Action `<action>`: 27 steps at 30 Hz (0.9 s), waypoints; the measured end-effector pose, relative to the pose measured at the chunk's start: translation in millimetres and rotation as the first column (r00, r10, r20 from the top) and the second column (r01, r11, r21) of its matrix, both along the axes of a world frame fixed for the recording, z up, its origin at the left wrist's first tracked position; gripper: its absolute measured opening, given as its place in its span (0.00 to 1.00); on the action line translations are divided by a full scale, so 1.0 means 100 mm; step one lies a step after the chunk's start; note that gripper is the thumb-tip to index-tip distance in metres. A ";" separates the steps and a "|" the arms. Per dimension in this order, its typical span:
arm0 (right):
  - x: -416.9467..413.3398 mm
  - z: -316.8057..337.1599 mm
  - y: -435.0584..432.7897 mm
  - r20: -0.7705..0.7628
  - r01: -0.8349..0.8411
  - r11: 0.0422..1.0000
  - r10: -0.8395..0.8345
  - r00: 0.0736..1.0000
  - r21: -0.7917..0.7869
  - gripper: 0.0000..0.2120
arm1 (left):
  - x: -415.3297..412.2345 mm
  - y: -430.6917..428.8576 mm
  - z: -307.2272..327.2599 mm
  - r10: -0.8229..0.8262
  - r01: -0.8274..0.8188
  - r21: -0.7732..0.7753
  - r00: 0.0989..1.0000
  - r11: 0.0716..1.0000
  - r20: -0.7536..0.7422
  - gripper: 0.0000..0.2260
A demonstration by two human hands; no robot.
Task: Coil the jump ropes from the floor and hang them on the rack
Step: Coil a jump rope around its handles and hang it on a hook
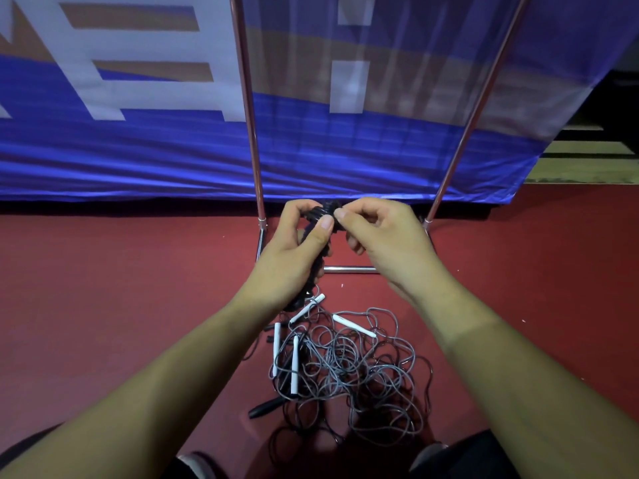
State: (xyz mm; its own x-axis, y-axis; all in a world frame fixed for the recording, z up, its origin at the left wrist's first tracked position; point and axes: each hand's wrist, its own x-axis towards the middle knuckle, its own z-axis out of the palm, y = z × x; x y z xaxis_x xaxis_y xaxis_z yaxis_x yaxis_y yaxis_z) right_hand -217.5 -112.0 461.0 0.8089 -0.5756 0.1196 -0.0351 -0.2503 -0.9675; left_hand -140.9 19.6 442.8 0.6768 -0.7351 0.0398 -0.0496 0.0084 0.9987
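Left hand point(294, 250) raised in front of the rack point(349, 270), fingers curled around a bundled black jump rope point(321, 209), thumb pressed flat along the top of the bundle. Right hand point(377, 236) just beside it, thumb and forefinger pinching the same rope at its upper end; remaining fingers curled under. Both hands clamped on the rope, nearly touching. Lower part of the black rope hangs below the left palm toward the floor.

Below the forearms, a tangle of grey jump ropes point(366, 371) lies loose on the red floor point(103, 288), with several white handles point(295, 364) scattered through its near-left side. One black handle point(266, 407) lies at the tangle's left edge.

Rack: two chrome uprights on a low base bar, no ropes seen on it. A blue banner point(138, 150) with white lettering stands close behind.
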 end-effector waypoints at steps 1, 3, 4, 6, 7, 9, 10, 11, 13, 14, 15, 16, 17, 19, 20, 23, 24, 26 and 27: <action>0.01 0.00 0.00 -0.016 -0.006 1.000 0.007 1.000 0.015 0.05 | 0.00 0.00 -0.02 -0.004 0.004 0.013 1.000 1.000 0.020 0.05; 0.01 0.02 -0.01 -0.065 -0.026 0.999 0.024 0.998 -0.025 0.05 | -0.04 -0.02 -0.02 0.024 -0.026 0.048 0.999 0.999 0.029 0.10; 0.00 0.03 -0.02 -0.091 -0.029 0.997 0.023 0.996 -0.066 0.05 | -0.05 -0.04 -0.02 0.056 -0.058 0.062 0.998 0.996 0.027 0.12; -0.05 0.03 -0.03 -0.125 -0.009 0.987 -0.011 0.992 -0.163 0.05 | -0.07 -0.06 -0.03 0.096 -0.097 0.074 0.995 0.993 0.017 0.13; -0.07 0.03 -0.04 -0.139 -0.005 0.979 -0.025 0.990 -0.205 0.05 | -0.07 -0.07 -0.05 0.089 -0.089 0.083 0.996 0.993 0.005 0.13; -0.12 0.01 -0.03 -0.173 -0.028 0.966 -0.018 0.985 -0.258 0.05 | -0.06 -0.06 -0.07 0.055 -0.051 0.122 0.998 0.991 -0.028 0.12; -0.14 0.00 -0.03 -0.188 -0.046 0.958 -0.009 0.982 -0.284 0.05 | -0.05 -0.05 -0.07 0.039 -0.033 0.154 0.999 0.987 -0.038 0.12; -0.15 -0.01 -0.05 -0.201 -0.061 0.948 -0.003 0.980 -0.313 0.05 | -0.04 -0.04 -0.07 0.025 -0.015 0.184 0.998 0.983 -0.052 0.11; -0.17 -0.01 -0.09 -0.237 -0.096 0.927 0.008 0.971 -0.362 0.04 | -0.02 -0.03 -0.06 -0.019 0.041 0.230 0.995 0.972 -0.096 0.09; -0.19 -0.01 -0.10 -0.258 -0.119 0.913 0.016 0.966 -0.390 0.03 | -0.01 -0.02 -0.05 -0.050 0.079 0.258 0.992 0.963 -0.119 0.08; -0.20 -0.02 -0.11 -0.269 -0.137 0.895 0.020 0.963 -0.425 0.03 | -0.01 -0.02 -0.03 -0.082 0.118 0.280 0.987 0.953 -0.137 0.08; -0.22 -0.03 -0.11 -0.265 -0.144 0.874 0.018 0.964 -0.463 0.03 | -0.01 -0.02 -0.02 -0.112 0.152 0.286 0.982 0.946 -0.149 0.08; -0.22 -0.04 -0.11 -0.250 -0.142 0.858 0.016 0.968 -0.493 0.03 | -0.01 -0.02 -0.02 -0.132 0.172 0.275 0.979 0.946 -0.157 0.08; -0.22 -0.04 -0.13 -0.209 -0.107 0.865 0.003 0.978 -0.490 0.03 | -0.01 -0.01 -0.02 -0.140 0.177 0.216 0.974 0.960 -0.178 0.08; -0.21 -0.04 -0.16 -0.192 -0.085 0.888 -0.004 0.981 -0.452 0.04 | -0.01 -0.01 -0.02 -0.144 0.177 0.176 0.972 0.968 -0.188 0.08; -0.21 -0.04 -0.23 -0.155 -0.133 0.984 0.114 0.981 -0.118 0.05 | -0.01 0.00 -0.06 -0.137 0.155 0.055 0.958 0.986 -0.252 0.08; -0.22 -0.05 -0.24 -0.108 -0.176 0.983 0.181 0.978 0.058 0.04 | 0.00 0.00 -0.07 -0.121 0.130 0.010 0.945 0.991 -0.304 0.09; -0.24 -0.05 -0.23 0.052 -0.285 0.864 0.290 0.956 0.415 0.06 | 0.04 0.00 -0.07 -0.082 0.060 -0.066 0.909 0.996 -0.410 0.13; -0.26 -0.03 -0.22 0.145 -0.350 0.775 0.324 0.935 0.526 0.09 | 0.07 0.00 -0.06 -0.061 0.024 -0.089 0.897 0.996 -0.438 0.15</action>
State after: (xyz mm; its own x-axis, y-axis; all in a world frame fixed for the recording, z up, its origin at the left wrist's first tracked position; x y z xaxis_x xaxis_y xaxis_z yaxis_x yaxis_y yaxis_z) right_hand -243.1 -134.1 457.5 0.9647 -0.2494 -0.0851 -0.0010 0.3194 -0.9476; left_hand -134.3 19.8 436.9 0.6068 -0.7705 -0.1954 0.3971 0.0809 0.9142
